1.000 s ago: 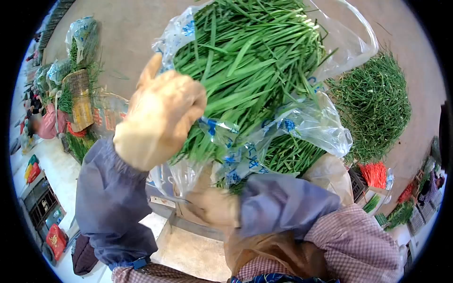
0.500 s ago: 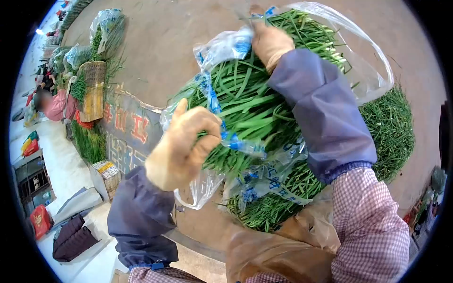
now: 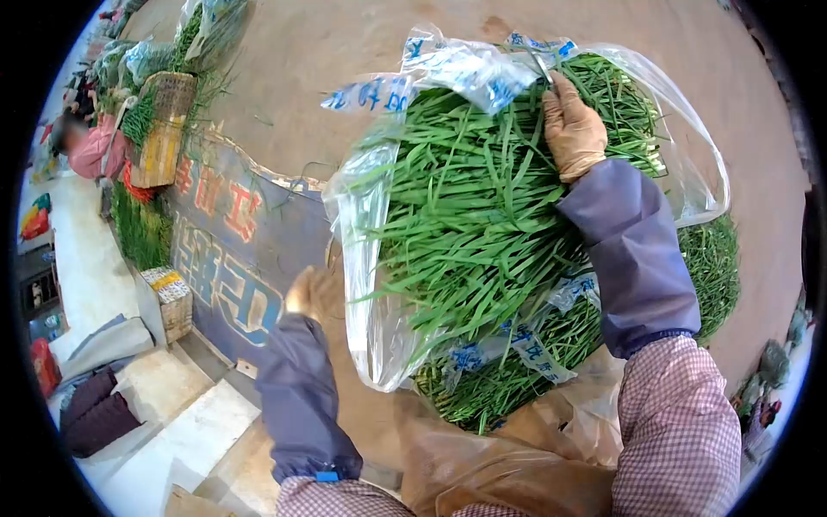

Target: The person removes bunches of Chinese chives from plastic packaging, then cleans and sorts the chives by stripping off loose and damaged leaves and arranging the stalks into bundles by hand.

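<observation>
A big bunch of garlic chives (image 3: pixel 474 198) lies in the middle, leaves spread to the left and pale stems at the upper right. Around it a clear plastic bag (image 3: pixel 362 284) with blue print gapes along the leaves, its torn flap (image 3: pixel 469 69) folded back at the top. Over the upper right of the chives is my gloved right hand (image 3: pixel 575 129), closed round a small tool with a thin metal blade (image 3: pixel 540 65); the handle is hidden. My left hand (image 3: pixel 315 293), smeared by motion, is left of the bag and apart from it.
More chives (image 3: pixel 500 396) lie nearer me under printed plastic, and another green heap (image 3: pixel 711 276) is at the right. A painted board (image 3: pixel 228 233), a wicker basket (image 3: pixel 164 125) and a person in pink (image 3: pixel 99 155) are at the left. Brown plastic (image 3: pixel 482 465) covers my lap.
My left hand has left the printed plastic strip and moved left and down. The strip across the leaves has come away, baring the chives. My right hand has shifted right and slightly down in view.
</observation>
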Demonstrator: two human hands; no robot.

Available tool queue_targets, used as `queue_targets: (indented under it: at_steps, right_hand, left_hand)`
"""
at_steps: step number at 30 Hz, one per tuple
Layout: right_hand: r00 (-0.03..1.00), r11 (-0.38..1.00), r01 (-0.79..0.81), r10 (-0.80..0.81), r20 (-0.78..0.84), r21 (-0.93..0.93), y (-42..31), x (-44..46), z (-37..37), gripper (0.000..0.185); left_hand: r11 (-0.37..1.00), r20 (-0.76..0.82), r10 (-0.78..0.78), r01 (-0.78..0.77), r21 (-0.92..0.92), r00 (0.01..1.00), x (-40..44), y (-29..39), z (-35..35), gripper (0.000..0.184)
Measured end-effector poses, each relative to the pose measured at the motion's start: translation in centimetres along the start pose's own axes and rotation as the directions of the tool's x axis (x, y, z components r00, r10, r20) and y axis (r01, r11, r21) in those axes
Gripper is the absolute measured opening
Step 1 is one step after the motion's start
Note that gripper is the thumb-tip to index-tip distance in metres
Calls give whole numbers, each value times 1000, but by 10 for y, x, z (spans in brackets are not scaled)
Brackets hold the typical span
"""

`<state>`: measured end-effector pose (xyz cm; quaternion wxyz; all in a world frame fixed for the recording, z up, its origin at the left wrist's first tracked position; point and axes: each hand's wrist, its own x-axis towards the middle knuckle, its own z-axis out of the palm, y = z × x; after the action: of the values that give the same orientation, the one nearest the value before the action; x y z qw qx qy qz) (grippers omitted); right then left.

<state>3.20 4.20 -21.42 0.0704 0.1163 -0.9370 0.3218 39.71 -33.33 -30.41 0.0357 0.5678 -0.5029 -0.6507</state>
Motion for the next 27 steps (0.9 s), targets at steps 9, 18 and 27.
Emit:
queue_targets:
  at_steps: [9,18,27]
  right_hand:
    - [999,1000,14,-14,33,0,19,6,8,37]
    - [995,988,74,-65,70,-133,10,1,0,39]
    - [993,979,110,-114,11,172,59,21,10,36]
  left_hand:
    - [344,373,827,-903,257,422,-214,111,77,76]
    - [613,116,678,-645,456,726,-55,100,61,17]
    - [611,188,319,-354,708,929,-81,-103,119,34]
